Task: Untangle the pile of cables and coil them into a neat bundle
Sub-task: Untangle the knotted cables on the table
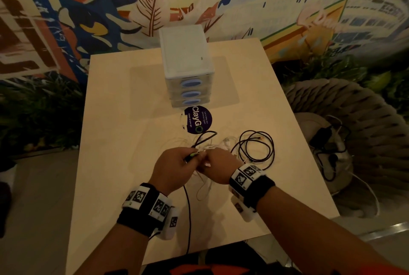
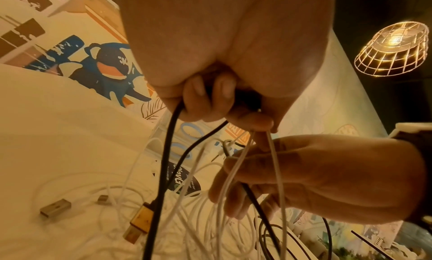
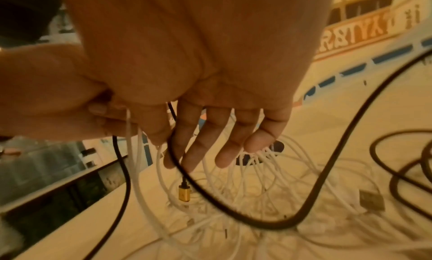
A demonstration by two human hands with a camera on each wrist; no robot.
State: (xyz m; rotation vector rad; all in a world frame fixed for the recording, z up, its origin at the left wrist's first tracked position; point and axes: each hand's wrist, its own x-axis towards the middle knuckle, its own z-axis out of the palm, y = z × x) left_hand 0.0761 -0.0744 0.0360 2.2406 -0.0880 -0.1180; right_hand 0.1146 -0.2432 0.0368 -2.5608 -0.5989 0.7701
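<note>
A tangle of thin white cables (image 1: 218, 145) lies mid-table under my hands, with a silver USB plug (image 2: 54, 209) on the tabletop. A dark cable (image 1: 259, 148) rests in loose loops to the right. My left hand (image 1: 190, 157) grips a black cable (image 2: 163, 171) in curled fingers (image 2: 198, 97); that cable runs back off the table's front edge (image 1: 189, 219). A gold USB plug (image 2: 140, 221) hangs below. My right hand (image 1: 207, 160) meets the left and pinches white strands (image 3: 131, 144) between thumb and forefinger. Its other fingers (image 3: 205, 144) hang loose, with a black loop (image 3: 233, 214) across them.
A white drawer unit (image 1: 188, 62) with blue handles stands at the back of the pale table (image 1: 115, 119). A round purple sticker (image 1: 198, 119) is in front of it. A woven seat (image 1: 365, 119) on the right holds a charger and more cords. A wire lamp (image 2: 392, 48) hangs overhead.
</note>
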